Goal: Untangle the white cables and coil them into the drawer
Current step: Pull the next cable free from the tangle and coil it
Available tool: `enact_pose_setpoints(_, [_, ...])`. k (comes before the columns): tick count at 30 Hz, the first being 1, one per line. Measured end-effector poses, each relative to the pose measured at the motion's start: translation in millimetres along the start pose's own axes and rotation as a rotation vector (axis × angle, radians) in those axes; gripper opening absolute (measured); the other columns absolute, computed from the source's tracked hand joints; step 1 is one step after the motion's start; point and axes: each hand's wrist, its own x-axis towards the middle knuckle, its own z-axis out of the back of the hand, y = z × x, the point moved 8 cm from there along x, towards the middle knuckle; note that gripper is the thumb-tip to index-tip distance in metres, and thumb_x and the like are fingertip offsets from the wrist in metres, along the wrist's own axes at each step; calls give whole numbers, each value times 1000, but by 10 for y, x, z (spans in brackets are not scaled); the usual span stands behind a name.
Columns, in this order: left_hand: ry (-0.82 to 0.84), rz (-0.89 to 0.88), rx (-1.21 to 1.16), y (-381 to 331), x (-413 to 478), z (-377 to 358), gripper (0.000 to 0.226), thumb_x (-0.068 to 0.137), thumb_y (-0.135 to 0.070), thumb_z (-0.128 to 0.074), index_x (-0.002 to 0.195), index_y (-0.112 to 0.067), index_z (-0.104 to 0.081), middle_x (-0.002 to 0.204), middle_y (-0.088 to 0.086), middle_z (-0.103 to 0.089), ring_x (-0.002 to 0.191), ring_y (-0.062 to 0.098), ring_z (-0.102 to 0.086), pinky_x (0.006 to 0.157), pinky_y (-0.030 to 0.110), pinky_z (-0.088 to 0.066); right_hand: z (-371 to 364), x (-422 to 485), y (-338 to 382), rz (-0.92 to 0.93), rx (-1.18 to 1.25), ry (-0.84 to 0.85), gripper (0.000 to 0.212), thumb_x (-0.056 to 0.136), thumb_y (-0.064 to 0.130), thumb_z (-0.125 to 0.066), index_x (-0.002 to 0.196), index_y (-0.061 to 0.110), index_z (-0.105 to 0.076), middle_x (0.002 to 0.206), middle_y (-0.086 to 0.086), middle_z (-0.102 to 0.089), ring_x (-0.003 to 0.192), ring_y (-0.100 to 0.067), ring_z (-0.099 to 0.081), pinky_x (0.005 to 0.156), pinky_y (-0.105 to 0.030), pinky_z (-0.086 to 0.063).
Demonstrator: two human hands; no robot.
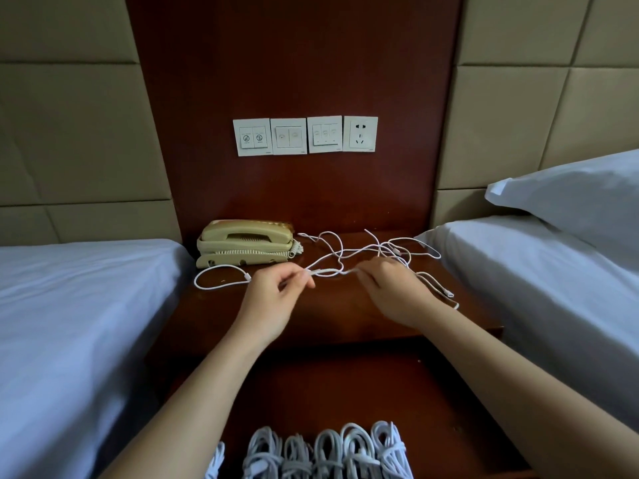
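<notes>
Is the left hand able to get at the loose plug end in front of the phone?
Probably yes. The plug end lies on the nightstand right beside the left hand, nothing between them. That hand pinches the twisted cable, though, so it would have to let go first.

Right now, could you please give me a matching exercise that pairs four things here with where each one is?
Things: 1 telephone; 2 pillow; 3 coiled cables; 4 tangled cable.
Places: A on the right-hand bed; B in the drawer, nearest the camera; C pinched by the left hand and right hand; D back left of the nightstand top.
Pairs: 1-D, 2-A, 3-B, 4-C.
</notes>
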Motion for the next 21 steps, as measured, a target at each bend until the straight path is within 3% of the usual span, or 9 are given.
enact_pose_setpoints(2, [28, -36, 53, -40, -10, -81, 24, 91, -9, -55, 71, -15, -66, 61, -24, -59, 62, -7, -51, 60, 7, -33, -5, -29, 140, 83, -93, 11, 42, 98, 29, -39, 137, 15, -45, 137, -5, -48, 127, -27, -40, 106, -40, -31])
enact_pose_setpoints(4, [32, -51, 75, -47, -17, -136, 24, 91, -11, -56, 69, -19, -64, 59, -20, -58, 63, -7, -51, 59, 9, -33, 53, -87, 320, 179, -180, -24, 51, 97, 31, -43, 144, 15, -33, 145, -2, -39, 134, -24, -31, 110, -36, -20])
enact_pose_setpoints(7, [38, -54, 61, -31, -14, -198, 30, 91, -13, -57, 65, -28, -57, 55, -16, -53, 59, 0, -47, 58, 19, -35, 86, -179, 578, 350, -111, -71, 36, 96, 28, -44, 127, 12, -52, 123, -6, -58, 116, -25, -49, 104, -36, -30])
enact_pose_setpoints(11, [42, -73, 55, -88, -34, -181, 28, 92, -13, -56, 66, -23, -58, 58, -11, -54, 58, 5, -46, 57, 23, -34, 71, -171, 591, 363, 136, -40, 26, 94, 31, -41, 98, 14, -59, 90, -2, -62, 84, -24, -58, 75, -42, -47])
enact_pose_setpoints(15, [63, -109, 102, -90, -42, -131, 26, 96, -20, -48, 71, -13, -55, 65, 7, -54, 65, 21, -50, 61, 29, -38, 204, -146, 472, 330, 207, -148, 27, 93, 32, -42, 80, 16, -59, 68, 1, -59, 65, -20, -55, 65, -41, -45])
enact_pose_setpoints(18, [111, -32, 175, 77, -47, -99, 34, 98, -20, -42, 65, -18, -49, 56, 0, -43, 52, 13, -40, 55, 31, -34, 413, -132, 253, 230, 237, -306, 22, 95, 23, -50, 79, 13, -62, 63, 2, -56, 59, -19, -52, 59, -33, -37])
enact_pose_setpoints(21, [147, 40, 208, 193, -62, -82, 38, 99, -23, -41, 61, -19, -45, 53, -6, -39, 51, 10, -38, 57, 30, -35, 475, -138, 61, 158, 253, -390, 22, 93, 27, -47, 74, 21, -56, 59, 3, -55, 57, -19, -51, 56, -33, -36])
